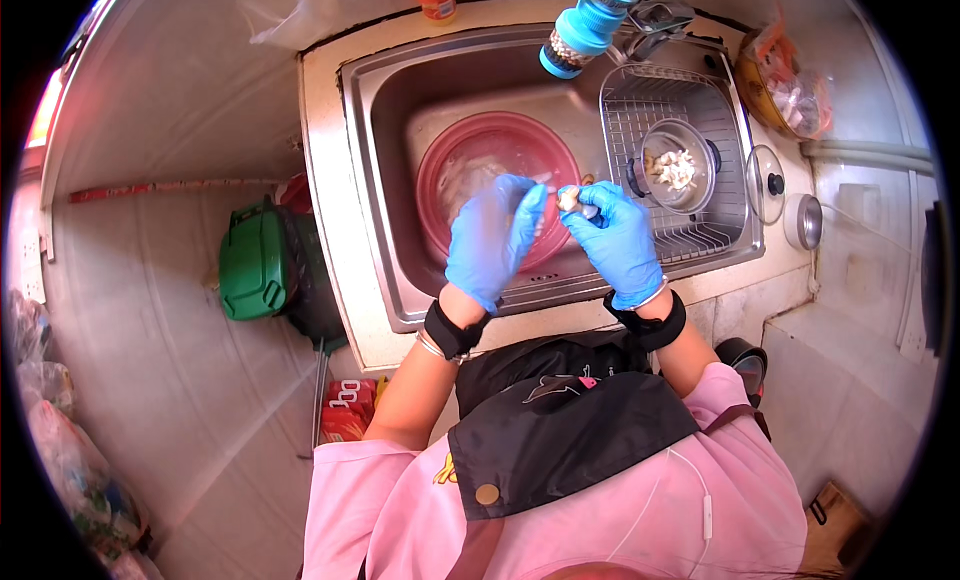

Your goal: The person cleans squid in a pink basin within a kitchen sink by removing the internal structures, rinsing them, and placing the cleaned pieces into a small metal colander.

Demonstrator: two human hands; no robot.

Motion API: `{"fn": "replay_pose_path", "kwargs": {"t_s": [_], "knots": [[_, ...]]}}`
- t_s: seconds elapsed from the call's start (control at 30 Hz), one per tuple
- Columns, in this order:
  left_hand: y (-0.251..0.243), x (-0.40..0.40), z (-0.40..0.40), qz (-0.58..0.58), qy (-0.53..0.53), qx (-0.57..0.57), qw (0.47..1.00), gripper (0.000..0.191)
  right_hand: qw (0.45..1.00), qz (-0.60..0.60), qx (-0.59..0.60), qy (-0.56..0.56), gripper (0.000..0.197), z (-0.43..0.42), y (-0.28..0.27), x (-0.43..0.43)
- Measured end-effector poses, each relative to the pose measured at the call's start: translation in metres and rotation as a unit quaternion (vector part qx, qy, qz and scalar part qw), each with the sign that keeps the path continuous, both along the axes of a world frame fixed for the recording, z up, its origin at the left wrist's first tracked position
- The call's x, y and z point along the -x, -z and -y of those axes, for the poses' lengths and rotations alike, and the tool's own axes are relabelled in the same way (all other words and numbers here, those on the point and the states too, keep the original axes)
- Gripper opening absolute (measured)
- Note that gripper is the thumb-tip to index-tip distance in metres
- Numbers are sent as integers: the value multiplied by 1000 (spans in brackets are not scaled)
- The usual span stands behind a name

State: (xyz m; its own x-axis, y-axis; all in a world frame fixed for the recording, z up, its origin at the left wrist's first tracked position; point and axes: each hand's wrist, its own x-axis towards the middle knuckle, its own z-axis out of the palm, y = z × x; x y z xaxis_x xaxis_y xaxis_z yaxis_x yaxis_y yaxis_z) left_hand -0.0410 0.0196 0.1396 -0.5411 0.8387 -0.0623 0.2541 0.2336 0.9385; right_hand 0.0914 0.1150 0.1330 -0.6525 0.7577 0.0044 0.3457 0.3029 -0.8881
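Note:
Both of my hands wear blue gloves. My right hand (616,238) pinches a small pale piece of food (570,199), perhaps a garlic clove or mushroom, at the right rim of a pink plastic basin (559,148). Something dark and shiny shows under those fingers, too hidden to name. Blurred by motion, my left hand (491,242) is over the basin, its thumb apart from its fingers. A whitish scrap is beside its fingertips. Water and pale bits appear in the basin. To the right, a clear pot (679,141) holds pale pieces (673,169).
The pot stands in a wire basket (626,103) inside the steel sink (390,129). A blue faucet filter (581,32) hangs over the back. A glass lid (765,178), metal bowl (806,221) and yellow basket (761,92) lie right. A green bin (255,265) stands left.

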Motion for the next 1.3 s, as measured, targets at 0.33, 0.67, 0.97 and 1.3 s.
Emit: {"fn": "replay_pose_path", "kwargs": {"t_s": [0.33,0.67,0.97,1.3], "knots": [[-17,-14,1,76,48,9,996,22,990,9,-137,-24,27,6,-29,0],[-24,-12,10,213,64,-115,968,27,991,-76,-106,6,32,5,-36,-4],[-33,-17,13,209,33,-112,971,26,990,-66,-124,-17,22,4,-60,-4],[-31,-19,19,40,20,-100,994,20,995,-80,-61,-13,20,10,-50,3]]}}
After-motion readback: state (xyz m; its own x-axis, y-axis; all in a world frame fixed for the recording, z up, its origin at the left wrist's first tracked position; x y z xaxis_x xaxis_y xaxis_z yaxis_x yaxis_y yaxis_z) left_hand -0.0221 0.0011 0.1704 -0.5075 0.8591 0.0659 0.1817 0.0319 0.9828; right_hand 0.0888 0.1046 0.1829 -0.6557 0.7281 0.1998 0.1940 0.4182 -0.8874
